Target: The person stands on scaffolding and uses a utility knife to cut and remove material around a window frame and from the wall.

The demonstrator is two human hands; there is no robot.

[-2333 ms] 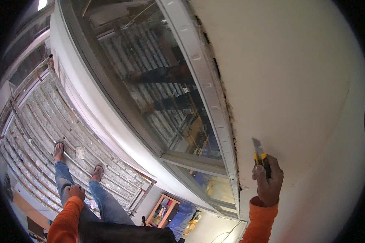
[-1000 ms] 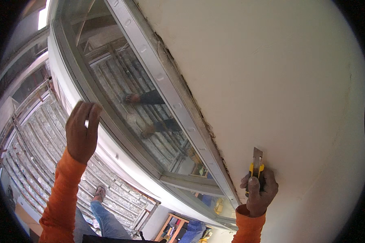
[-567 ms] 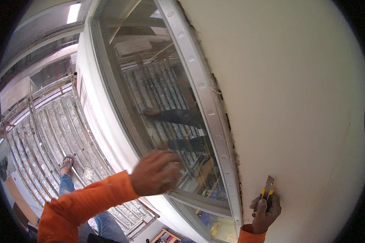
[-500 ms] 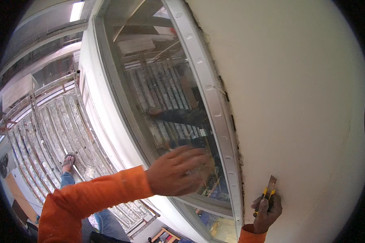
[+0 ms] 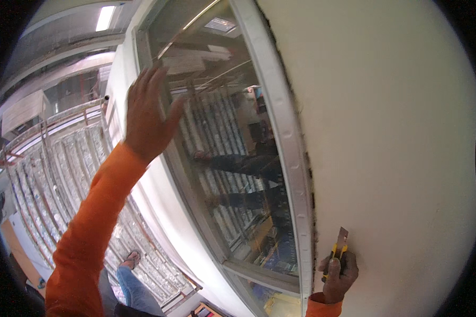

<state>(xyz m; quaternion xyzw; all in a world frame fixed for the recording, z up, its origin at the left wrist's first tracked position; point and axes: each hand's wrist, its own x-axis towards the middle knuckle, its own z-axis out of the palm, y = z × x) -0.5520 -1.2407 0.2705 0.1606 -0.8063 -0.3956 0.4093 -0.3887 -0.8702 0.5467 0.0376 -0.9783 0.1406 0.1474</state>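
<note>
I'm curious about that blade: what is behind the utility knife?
Behind the utility knife is a cream wall. The right hand covers part of the knife and whatever lies behind that grip; those cannot be seen.

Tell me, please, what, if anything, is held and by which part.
The right grip holds the knife by its handle; the left grip holds nothing.

Here's the window (image 5: 225,113) up the middle, slatted platform (image 5: 63,179) off to its left, my foot (image 5: 131,259) down on the slats! Wall (image 5: 386,132) to the window's right, and before it my right hand (image 5: 341,277) with the knife (image 5: 341,244) in it; left hand (image 5: 149,121) up before the window's left edge.
</note>
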